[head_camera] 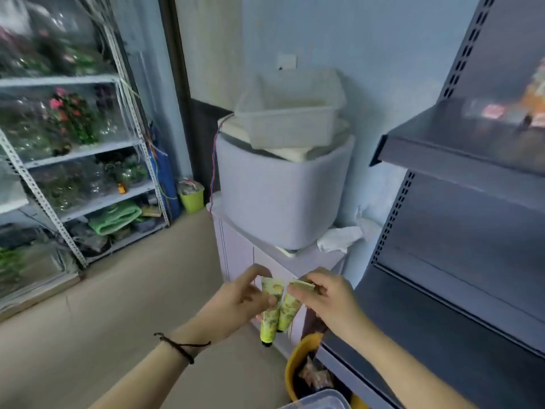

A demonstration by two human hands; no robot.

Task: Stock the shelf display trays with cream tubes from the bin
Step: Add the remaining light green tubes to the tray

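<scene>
Two yellow-green cream tubes hang caps down between my hands, in front of a white cabinet. My left hand (236, 299) holds the left tube (269, 317) by its upper part. My right hand (327, 296) pinches the flat top end of the right tube (289, 309). The two tubes touch side by side. A grey metal shelf unit (460, 290) stands at the right, its lower shelf bare. The corner of a clear plastic bin (320, 399) shows at the bottom edge.
A grey tub (280, 196) with a clear tray on top sits on the white cabinet (236, 252). A yellow bucket (298, 364) stands on the floor below my right hand. A rack of plants (73, 137) fills the left. The tan floor lies between.
</scene>
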